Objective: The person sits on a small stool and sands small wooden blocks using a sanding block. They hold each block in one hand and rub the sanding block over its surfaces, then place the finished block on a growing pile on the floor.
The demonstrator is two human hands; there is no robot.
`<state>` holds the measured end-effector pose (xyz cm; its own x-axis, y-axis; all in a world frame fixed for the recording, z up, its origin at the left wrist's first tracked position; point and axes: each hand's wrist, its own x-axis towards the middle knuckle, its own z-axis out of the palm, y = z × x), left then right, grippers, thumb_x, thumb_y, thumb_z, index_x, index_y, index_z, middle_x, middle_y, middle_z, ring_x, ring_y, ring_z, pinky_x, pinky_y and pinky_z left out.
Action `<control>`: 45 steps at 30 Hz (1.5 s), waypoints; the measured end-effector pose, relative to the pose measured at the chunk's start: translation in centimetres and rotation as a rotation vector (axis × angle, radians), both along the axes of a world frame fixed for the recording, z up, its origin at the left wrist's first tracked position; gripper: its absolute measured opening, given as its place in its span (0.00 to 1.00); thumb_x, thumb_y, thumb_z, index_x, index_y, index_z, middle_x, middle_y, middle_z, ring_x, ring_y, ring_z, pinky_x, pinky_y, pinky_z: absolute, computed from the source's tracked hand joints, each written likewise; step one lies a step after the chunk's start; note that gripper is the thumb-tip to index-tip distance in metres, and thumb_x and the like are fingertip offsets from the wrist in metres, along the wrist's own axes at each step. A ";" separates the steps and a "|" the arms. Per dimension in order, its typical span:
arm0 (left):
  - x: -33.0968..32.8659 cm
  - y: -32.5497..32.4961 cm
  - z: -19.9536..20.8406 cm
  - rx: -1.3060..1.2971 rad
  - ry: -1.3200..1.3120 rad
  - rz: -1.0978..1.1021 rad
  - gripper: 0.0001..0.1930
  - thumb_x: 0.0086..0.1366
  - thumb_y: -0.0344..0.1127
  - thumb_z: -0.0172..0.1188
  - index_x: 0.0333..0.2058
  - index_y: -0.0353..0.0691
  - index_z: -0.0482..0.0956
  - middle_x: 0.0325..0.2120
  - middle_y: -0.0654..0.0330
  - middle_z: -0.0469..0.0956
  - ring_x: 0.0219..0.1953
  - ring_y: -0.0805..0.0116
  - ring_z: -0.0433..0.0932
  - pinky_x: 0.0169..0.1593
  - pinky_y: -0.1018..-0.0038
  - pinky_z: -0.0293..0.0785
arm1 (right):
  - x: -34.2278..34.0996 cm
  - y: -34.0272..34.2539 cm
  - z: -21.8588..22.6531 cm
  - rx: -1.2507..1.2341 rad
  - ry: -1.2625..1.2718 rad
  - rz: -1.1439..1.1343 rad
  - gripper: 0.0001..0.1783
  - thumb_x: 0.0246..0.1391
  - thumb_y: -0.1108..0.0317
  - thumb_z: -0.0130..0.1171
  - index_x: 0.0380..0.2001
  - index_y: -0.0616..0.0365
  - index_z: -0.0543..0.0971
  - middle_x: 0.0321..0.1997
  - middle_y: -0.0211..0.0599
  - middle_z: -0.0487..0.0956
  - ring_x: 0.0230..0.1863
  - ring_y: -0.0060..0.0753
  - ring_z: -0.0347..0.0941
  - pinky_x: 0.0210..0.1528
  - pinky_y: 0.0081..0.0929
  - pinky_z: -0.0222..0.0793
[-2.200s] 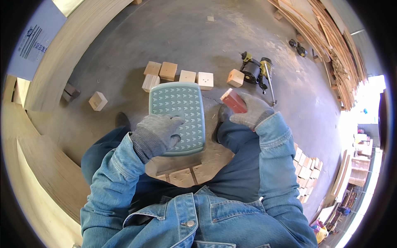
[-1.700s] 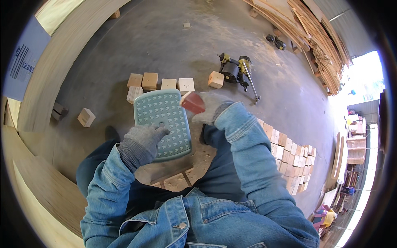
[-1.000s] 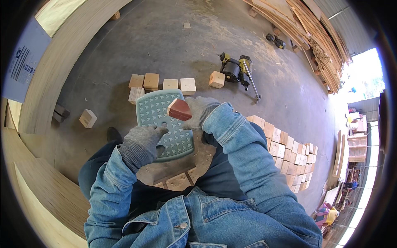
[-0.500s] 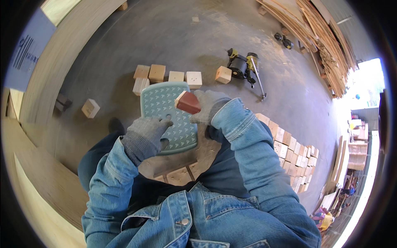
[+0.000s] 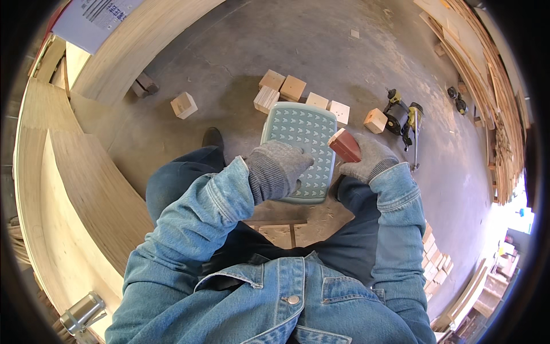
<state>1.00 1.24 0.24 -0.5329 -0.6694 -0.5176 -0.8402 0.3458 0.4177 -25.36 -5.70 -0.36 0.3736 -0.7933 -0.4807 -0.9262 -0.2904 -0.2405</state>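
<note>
- Red-brown block (image 5: pixel 345 145): located at the right edge of the green plastic stool (image 5: pixel 302 127), tilted, pale end toward the stool. In my view that end slightly overlaps the edge; contact cannot be confirmed.
- Right grip (image 5: pixel 369 159): gloved, closed around the block's near end, pinching it between thumb and fingers.
- Left grip (image 5: pixel 277 167): gloved, over the left part of the stool's textured top. Thumb and forefinger stand spread; I see nothing between them. I cannot tell how firmly it bears on the stool.
- Change: half a second ago I had the block farther in over the stool top. It now sits out at the edge. My view has also swung left; the pieces on the floor keep their arrangement.
- Effect: more of the top is exposed and, in my judgement, the block remains secure, so handling is uninterrupted.
- Beyond the stool: five pale wooden blocks (image 5: pixel 292 88) lie grouped on the floor (image 5: pixel 229 34).
- Farther right: a single wooden block (image 5: pixel 375 121) lies just beside the yellow-and-black power tools (image 5: pixel 395 114).
- Right rim: stacked wooden blocks (image 5: pixel 433 268), partly hidden by my sleeve.
</note>
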 end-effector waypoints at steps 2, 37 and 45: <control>0.1 0.1 -0.3 -0.017 -0.002 -0.004 0.28 0.65 0.42 0.70 0.62 0.41 0.75 0.49 0.49 0.84 0.53 0.50 0.85 0.57 0.57 0.82 | 0.0 -0.3 -0.3 0.020 0.005 0.021 0.45 0.49 0.45 0.74 0.65 0.58 0.74 0.58 0.55 0.82 0.61 0.53 0.79 0.66 0.43 0.73; -0.3 -0.1 0.4 -0.025 -0.038 -0.032 0.34 0.66 0.45 0.71 0.67 0.41 0.71 0.56 0.49 0.81 0.56 0.50 0.83 0.61 0.57 0.81 | -0.4 -0.1 0.3 0.049 0.083 -0.024 0.43 0.51 0.39 0.71 0.62 0.56 0.75 0.57 0.53 0.83 0.58 0.55 0.81 0.63 0.45 0.75; -0.2 -0.1 0.1 -0.033 -0.025 -0.040 0.33 0.67 0.45 0.70 0.67 0.42 0.72 0.56 0.48 0.81 0.55 0.50 0.84 0.60 0.57 0.82 | -0.7 -0.1 0.2 0.066 0.089 -0.020 0.44 0.51 0.38 0.71 0.63 0.55 0.75 0.56 0.53 0.83 0.58 0.53 0.81 0.63 0.45 0.75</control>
